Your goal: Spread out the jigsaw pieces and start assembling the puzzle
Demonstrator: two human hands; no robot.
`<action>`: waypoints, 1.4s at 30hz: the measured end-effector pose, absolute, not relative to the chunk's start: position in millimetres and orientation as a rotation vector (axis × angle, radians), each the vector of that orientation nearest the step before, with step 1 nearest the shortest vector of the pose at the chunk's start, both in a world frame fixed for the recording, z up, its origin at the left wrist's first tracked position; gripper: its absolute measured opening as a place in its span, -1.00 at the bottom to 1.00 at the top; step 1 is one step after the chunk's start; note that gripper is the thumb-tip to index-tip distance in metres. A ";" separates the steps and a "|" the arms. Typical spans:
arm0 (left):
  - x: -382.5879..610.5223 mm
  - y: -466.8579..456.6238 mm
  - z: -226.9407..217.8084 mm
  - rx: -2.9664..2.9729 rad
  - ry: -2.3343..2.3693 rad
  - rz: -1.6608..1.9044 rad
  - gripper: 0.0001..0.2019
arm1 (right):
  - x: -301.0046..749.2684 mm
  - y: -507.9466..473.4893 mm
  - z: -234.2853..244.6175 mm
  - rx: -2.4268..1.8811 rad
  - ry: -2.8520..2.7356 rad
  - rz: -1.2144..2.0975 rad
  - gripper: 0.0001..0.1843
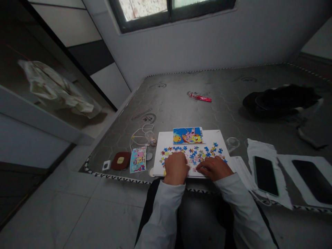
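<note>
A white board lies at the near edge of a grey mattress. Several loose jigsaw pieces, blue, yellow and pink, are scattered over it. A cartoon reference picture rests on the board's far side. My left hand sits on the board's near left part, knuckles up and fingers curled under among the pieces. My right hand lies beside it on the near right, fingers bent down onto the pieces. What either hand holds is hidden beneath the fingers.
Left of the board are a second cartoon card, a brown round case, a small white cube and a white cable. Two dark phones lie on white paper at right. A red wrapper and dark clothing lie farther back.
</note>
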State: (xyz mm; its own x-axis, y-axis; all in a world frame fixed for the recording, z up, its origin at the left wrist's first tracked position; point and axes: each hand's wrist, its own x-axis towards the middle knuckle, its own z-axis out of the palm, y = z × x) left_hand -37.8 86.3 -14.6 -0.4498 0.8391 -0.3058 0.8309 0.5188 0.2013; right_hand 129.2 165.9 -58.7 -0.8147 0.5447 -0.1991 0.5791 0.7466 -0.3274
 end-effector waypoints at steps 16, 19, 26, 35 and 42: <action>-37.4 88.2 -22.4 1.350 2.364 0.089 -0.79 | 129.7 167.5 -61.4 0.876 2.824 -0.627 -0.76; -36.0 88.0 -23.2 1.363 2.367 0.120 -0.78 | 132.4 169.4 -59.7 0.838 2.816 -0.616 -0.76; -36.4 87.5 -24.1 1.378 2.336 0.126 -0.79 | 140.5 173.2 -68.7 0.903 2.940 -0.644 -0.78; -31.8 88.5 -16.5 1.419 2.342 0.163 -0.92 | 153.1 181.8 -77.8 1.032 3.073 -0.605 -0.68; -24.8 89.0 -12.1 1.534 2.235 0.090 -0.86 | 153.5 183.5 -80.8 0.997 3.080 -0.588 -0.67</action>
State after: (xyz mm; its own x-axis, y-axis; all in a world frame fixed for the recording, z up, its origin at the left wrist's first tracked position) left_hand -24.8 89.0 -12.1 -0.2985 0.9036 -0.3072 0.8761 0.3871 0.2874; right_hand 153.5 183.5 -80.8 -0.8065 0.5904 0.0305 0.5376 0.7539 -0.3776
